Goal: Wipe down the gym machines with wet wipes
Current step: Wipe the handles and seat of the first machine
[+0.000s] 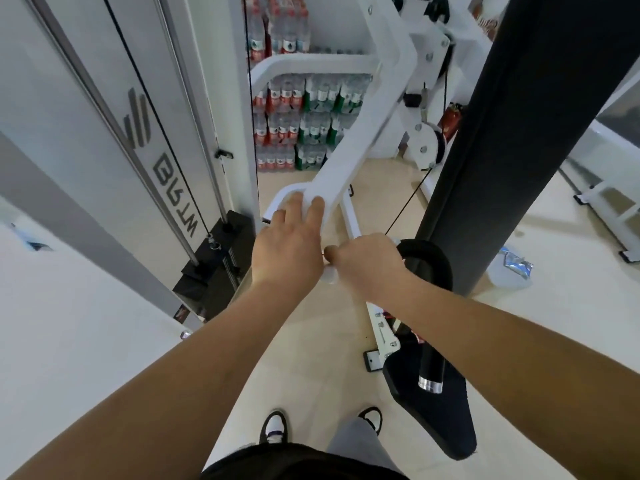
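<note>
where the white, flat-sided bar point(349, 147) slopes down to mid-frame, the left hand point(287, 244) rests on its lower end, fingers straight. the right hand point(363, 261) is curled just beside it; what it grips cannot be determined.

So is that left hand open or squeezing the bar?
Open: the left hand rests on the white bar, fingers straight, not curled.
</note>
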The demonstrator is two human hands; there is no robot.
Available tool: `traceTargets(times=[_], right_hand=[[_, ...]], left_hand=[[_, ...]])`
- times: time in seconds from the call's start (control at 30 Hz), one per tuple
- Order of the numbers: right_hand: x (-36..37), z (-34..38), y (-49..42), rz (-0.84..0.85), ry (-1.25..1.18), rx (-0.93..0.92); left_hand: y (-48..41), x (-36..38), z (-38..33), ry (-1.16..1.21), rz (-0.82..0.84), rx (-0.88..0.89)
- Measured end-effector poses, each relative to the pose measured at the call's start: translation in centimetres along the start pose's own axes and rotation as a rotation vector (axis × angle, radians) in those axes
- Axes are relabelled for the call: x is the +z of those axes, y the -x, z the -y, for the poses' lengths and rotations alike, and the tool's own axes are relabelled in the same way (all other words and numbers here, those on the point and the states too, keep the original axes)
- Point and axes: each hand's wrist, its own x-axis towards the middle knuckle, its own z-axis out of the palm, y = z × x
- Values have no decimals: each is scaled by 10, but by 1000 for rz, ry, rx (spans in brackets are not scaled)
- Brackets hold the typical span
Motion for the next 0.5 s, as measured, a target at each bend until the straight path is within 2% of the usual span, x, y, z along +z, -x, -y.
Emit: traceTargets(times=[0.13, 0.2, 0.27, 0.33, 0.43, 0.5], right_hand=[[-37, -16, -21, 567, -232, -49], [-47, -19, -37, 842, -266, -134], [-46, -21, -45, 1002, -232, -122], [-36, -21, -44, 857, -211, -116], [-12, -21, -16, 378, -167, -61], [11, -27, 8, 23, 38, 20]], left_hand=[[0, 2, 1, -3, -12, -4], [-1, 1, 3, 14, -18, -9], [-1, 0, 4, 34, -23, -7], [-1, 0, 5, 58, -19, -5], [0, 0, 6, 72, -17, 3], [2, 1, 6, 71, -28, 8]])
